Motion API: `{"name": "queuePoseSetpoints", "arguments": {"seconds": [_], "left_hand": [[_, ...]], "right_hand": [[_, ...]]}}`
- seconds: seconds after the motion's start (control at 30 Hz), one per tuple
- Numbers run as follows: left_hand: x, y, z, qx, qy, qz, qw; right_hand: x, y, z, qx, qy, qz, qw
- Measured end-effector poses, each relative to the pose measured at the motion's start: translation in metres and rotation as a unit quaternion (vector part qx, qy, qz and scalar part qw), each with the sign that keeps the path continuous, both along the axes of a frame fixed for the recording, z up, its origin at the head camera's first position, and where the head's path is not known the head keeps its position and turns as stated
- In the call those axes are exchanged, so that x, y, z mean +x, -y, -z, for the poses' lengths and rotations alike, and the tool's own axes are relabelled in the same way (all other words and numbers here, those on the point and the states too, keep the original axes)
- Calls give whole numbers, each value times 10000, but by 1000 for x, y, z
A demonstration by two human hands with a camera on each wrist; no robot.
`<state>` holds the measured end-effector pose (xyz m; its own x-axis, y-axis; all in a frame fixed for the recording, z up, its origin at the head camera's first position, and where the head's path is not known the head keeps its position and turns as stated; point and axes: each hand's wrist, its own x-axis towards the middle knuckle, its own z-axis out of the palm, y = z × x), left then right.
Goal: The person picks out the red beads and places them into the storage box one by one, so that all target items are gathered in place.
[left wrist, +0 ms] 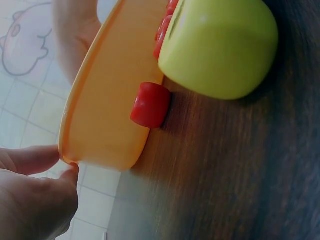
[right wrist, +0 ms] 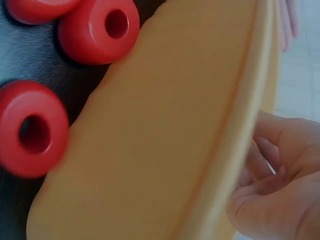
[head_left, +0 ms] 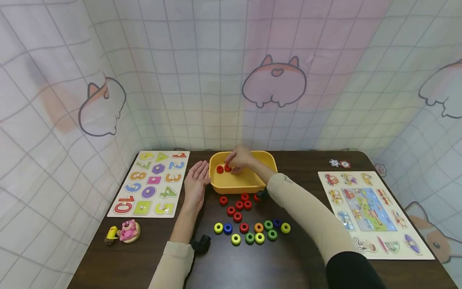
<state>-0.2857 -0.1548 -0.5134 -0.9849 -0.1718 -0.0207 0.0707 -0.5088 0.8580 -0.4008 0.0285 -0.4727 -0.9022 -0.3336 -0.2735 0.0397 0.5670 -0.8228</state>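
Observation:
My right hand (head_left: 241, 158) reaches over the front rim into a yellow plastic bin (head_left: 236, 189). Its curled fingers and thumb pinch a red ring (head_left: 227, 168) near the bin floor. Beside it in the bin lies another red ring (head_left: 219, 169). In the right wrist view the bin's wall hides the fingertips of the right hand (right wrist: 280, 175). My left hand (head_left: 196, 182) is at the bin's left side, fingers stretched out along the outside. In the left wrist view, the thumb of the left hand (left wrist: 35, 195) touches the rim.
Several red rings (head_left: 239, 205) lie in front of the bin, with yellow, blue, green (head_left: 250, 238) and orange rings nearer me. A number puzzle board (head_left: 148, 184) and small toy figures (head_left: 128, 231) are left. A picture puzzle (head_left: 373, 212) and two chips (head_left: 339, 163) are right.

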Motion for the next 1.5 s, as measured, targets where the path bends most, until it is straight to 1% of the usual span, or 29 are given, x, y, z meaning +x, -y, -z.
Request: {"name": "queuePoseSetpoints", "arguments": {"seconds": [0.1, 0.2, 0.3, 0.37, 0.47, 0.5, 0.57, 0.63, 0.7, 0.83, 0.9, 1.0, 1.07, 1.13, 1.23, 1.33, 1.4, 1.5], "left_hand": [[-2, -1, -3, 52, -61, -28, 10000], [-3, -1, -6, 81, -64, -85, 9999], [-6, 1, -8, 69, -88, -99, 9999], [-7, 2, -10, 65, -105, -109, 9999], [-7, 4, -12, 73, -124, -105, 9998], [-7, 5, -12, 83, -118, -109, 9998], [-6, 7, -12, 82, -120, -132, 9998], [-6, 8, -12, 66, -125, -135, 9998], [-5, 9, -11, 41, -127, -122, 9998], [-4, 9, -9, -14, -68, -69, 10000], [-3, 8, -7, -24, -17, -62, 10000], [-2, 7, -5, -10, 39, -42, 10000], [-2, 6, -5, -12, 66, -23, 10000], [-1, 5, -4, -2, 91, -9, 10000], [-1, 3, -3, 21, 96, -8, 10000], [0, 1, -2, 101, 19, -4, 9999], [0, 0, -1, 131, -41, -3, 9999], [-1, -1, 0, 111, -114, 13, 9999]], "right_hand": [[7, -6, -15, -3, -277, -125, 9995], [20, -14, -35, -68, -555, -402, 9976], [38, -21, -57, -209, -776, -782, 9937], [51, -26, -67, -278, -850, -1056, 9904], [74, -32, -75, -229, -901, -1522, 9840], [81, -33, -74, -158, -918, -1683, 9813], [96, -35, -72, -83, -808, -1974, 9770], [108, -37, -67, -6, -673, -2250, 9720], [120, -39, -60, 54, -440, -2510, 9670], [141, -45, -41, 212, 60, -2825, 9590], [148, -48, -31, 291, 175, -2937, 9553], [154, -50, -17, 345, 83, -3082, 9506], [157, -52, -10, 364, -68, -3215, 9462], [158, -53, -5, 304, -63, -3235, 9457], [160, -55, 1, 192, 135, -3183, 9477], [159, -56, 4, 139, 364, -3033, 9521], [159, -57, 3, 140, 459, -2920, 9552], [157, -59, -2, 161, 517, -2726, 9606]]}}
